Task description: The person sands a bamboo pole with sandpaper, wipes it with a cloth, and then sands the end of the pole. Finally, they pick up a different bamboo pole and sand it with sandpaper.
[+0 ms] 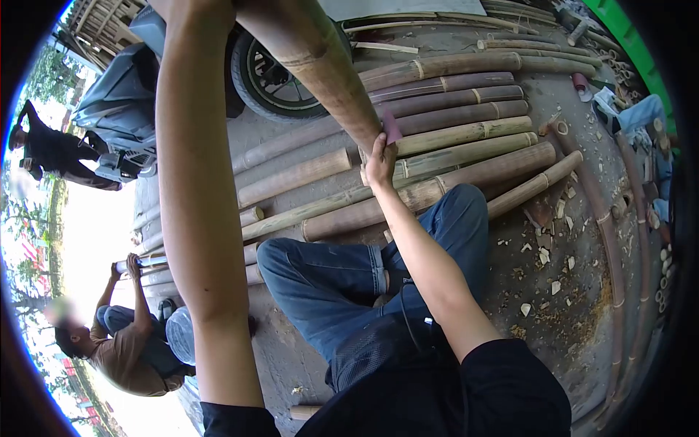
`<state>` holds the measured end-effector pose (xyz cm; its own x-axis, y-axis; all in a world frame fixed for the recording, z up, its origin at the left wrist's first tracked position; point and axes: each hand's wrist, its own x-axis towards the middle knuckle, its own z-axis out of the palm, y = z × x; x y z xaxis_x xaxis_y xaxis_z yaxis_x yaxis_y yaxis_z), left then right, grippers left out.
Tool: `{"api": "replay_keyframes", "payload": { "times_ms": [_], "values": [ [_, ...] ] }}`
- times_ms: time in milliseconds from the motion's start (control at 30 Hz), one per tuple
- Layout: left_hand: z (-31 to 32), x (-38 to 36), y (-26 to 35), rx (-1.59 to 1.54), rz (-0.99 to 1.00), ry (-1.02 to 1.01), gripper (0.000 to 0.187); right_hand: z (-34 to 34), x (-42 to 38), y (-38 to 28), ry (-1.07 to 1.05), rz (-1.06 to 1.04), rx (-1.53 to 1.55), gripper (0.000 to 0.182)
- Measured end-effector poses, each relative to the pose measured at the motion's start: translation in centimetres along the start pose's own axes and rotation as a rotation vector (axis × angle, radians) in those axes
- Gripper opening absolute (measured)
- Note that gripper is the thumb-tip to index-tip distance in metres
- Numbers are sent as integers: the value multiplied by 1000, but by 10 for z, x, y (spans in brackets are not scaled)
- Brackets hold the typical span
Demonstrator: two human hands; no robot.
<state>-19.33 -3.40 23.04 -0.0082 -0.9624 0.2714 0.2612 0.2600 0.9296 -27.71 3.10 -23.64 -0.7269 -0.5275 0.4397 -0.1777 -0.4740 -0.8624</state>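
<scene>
A thick bamboo pole (324,69) slants down from the top edge toward my lap. At its lower end my right hand (380,162) is closed, fingers pressing a pink sheet (392,127) that looks like sandpaper against the bamboo. My left arm reaches up along the left side of the pole. Only the wrist end of my left hand (193,9) shows beside the pole at the top edge; its fingers are out of sight. Just beyond my right hand, several bamboo poles (466,154) lie side by side on the ground.
I sit cross-legged in jeans (320,280). A motorbike wheel (273,80) stands beyond the poles. Bamboo chips (545,256) litter the right side, near long curved poles (608,240). At left, a crouching person (127,349) holds a pole; another person (62,149) stands farther back.
</scene>
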Motion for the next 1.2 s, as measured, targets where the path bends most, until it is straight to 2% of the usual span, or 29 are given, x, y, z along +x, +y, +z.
{"api": "replay_keyframes", "payload": {
  "times_ms": [33, 67, 133, 167, 233, 300, 333, 400, 433, 500, 567, 633, 700, 733, 767, 800, 867, 900, 967, 1000, 1033, 1100, 1133, 1200],
  "values": [
    [-4, -25, -15, 56, 242, -117, 52, -1, 6, 10, 21, -13, -1, 78],
    [-4, -41, -24, 111, 482, -224, 49, 0, 12, 14, 5, 60, 5, 77],
    [3, -42, -27, 128, 482, -162, 47, 5, 18, 26, -48, 225, 18, 74],
    [3, -40, -30, 112, 506, -203, 49, 17, 39, -15, -73, 248, 134, 69],
    [6, -41, -33, 101, 521, -248, 50, 57, 81, -104, -86, -154, 347, 64],
    [16, -48, -35, 200, 573, -116, 54, 75, 109, -182, -119, -408, 307, 62],
    [19, -48, -37, 198, 567, -124, 54, 82, 111, -192, -112, -405, 299, 62],
    [17, -44, -35, 242, 542, -71, 57, 88, 113, -202, -70, -477, -3, 63],
    [5, -35, -35, 159, 516, -219, 58, 85, 110, -195, -62, -481, -6, 63],
    [1, -25, -35, 179, 535, -205, 59, 80, 94, -151, 11, -472, -37, 66],
    [0, -20, -36, 208, 547, -181, 60, 57, 68, -85, -24, -248, 59, 67],
    [0, -15, -38, 259, 555, -8, 59, 25, 35, -9, -80, 80, 163, 68],
    [-12, -7, -40, 225, 555, -59, 59, -11, 1, 54, -71, 364, 65, 61],
    [-14, -4, -40, 188, 556, -106, 58, -23, -12, 64, -17, 394, 87, 62],
    [-12, -6, -40, 191, 558, -109, 58, -42, -25, 91, -71, 407, -192, 66],
    [-9, -8, -39, 236, 560, -53, 59, -47, -28, 90, -87, 436, -332, 68],
    [-7, -8, -38, 282, 562, 4, 60, -36, -18, 88, 29, 646, -317, 66],
    [-9, -6, -38, 304, 564, 2, 58, -29, -14, 92, 25, 655, -319, 66],
    [-15, 15, -37, 327, 570, -11, 55, -10, 1, 98, 58, 638, -129, 83],
    [-21, 44, -37, 190, 458, -22, 47, 1, 15, 45, 31, 588, -92, 81],
    [-26, 60, -38, 57, 339, -29, 39, 14, 26, 35, -14, 537, -175, 77],
    [-32, 62, -40, 44, 313, -35, 40, 38, 49, -49, -42, 286, 62, 56],
    [-33, 60, -38, 25, 300, -42, 42, 47, 59, -78, -50, 112, 156, 52],
    [-27, 40, -37, 40, 303, 21, 41, 66, 65, -76, -15, -95, 92, 55]
  ]
}}
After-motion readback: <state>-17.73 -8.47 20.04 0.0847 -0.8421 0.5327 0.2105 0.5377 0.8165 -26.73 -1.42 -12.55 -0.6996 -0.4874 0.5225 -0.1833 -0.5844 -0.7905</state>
